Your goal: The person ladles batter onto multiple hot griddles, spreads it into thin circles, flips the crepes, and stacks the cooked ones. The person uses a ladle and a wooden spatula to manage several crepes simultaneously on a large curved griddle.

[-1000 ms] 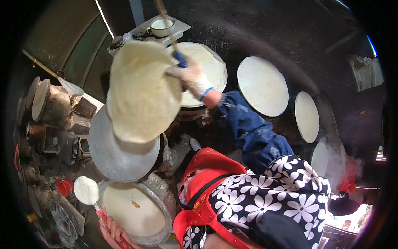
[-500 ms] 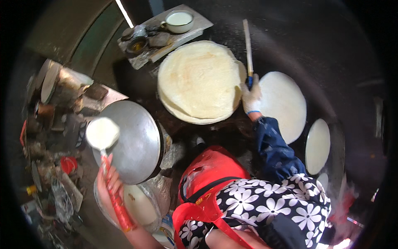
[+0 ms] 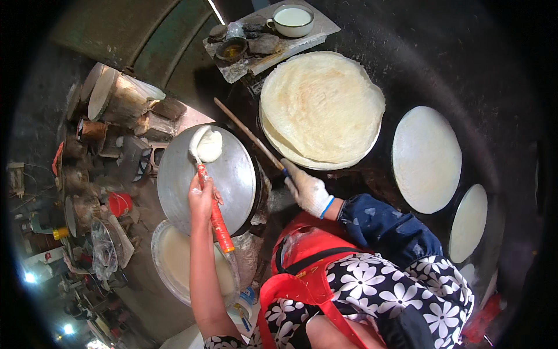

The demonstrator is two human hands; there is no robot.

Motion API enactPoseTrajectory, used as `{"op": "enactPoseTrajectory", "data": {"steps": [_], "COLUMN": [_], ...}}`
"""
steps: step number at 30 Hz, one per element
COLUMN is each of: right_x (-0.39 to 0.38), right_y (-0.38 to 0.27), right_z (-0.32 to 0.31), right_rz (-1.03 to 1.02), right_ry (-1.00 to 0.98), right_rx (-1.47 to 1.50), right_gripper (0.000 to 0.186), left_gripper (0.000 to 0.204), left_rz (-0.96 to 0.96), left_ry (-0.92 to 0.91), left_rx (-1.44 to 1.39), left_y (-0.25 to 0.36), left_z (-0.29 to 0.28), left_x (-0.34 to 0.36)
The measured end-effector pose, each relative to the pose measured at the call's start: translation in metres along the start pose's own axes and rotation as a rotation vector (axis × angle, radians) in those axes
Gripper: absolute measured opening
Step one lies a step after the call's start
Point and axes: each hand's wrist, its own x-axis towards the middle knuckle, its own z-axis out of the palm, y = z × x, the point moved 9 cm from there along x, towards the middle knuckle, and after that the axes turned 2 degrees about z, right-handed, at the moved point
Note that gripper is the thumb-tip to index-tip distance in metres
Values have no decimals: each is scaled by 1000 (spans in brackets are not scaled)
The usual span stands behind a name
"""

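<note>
My left hand grips the red-wrapped handle of a ladle, its bowl full of white batter and tipped over a round metal griddle. My gloved right hand holds a long wooden stick that slants up between that griddle and a stack of thin round flatbreads. Below the griddle is a basin of pale batter. On the right, two more pale rounds, a larger and a smaller, lie on their plates.
A board at the top carries a white enamel cup, a small dark bowl and stones. Log pieces, a red bucket and clutter line the left. A red apron and flowered sleeve fill the lower middle.
The flatbread lifted earlier now lies on the stack. My left hand has raised the ladle from the basin to over the griddle. My right hand has swung the stick leftward and down.
</note>
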Motion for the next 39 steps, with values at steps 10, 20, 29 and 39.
{"op": "enactPoseTrajectory", "data": {"steps": [10, 20, 29, 39], "right_x": [-23, -11, -7, 13], "right_y": [-14, -74, -72, -126], "right_z": [67, 111, 122, 194], "right_rz": [183, 135, 333, 139], "right_ry": [-57, -21, -116, -213], "right_rx": [-30, -95, -140, -239], "right_gripper": [67, 59, 60, 65], "left_gripper": [57, 54, 47, 52], "left_rz": [675, 651, 580, 424], "left_ry": [200, 265, 246, 266], "left_rx": [1000, 1152, 1106, 1020], "left_y": [33, 59, 54, 29], "left_z": [-17, -44, -82, -167], "left_x": [29, 54, 56, 32]}}
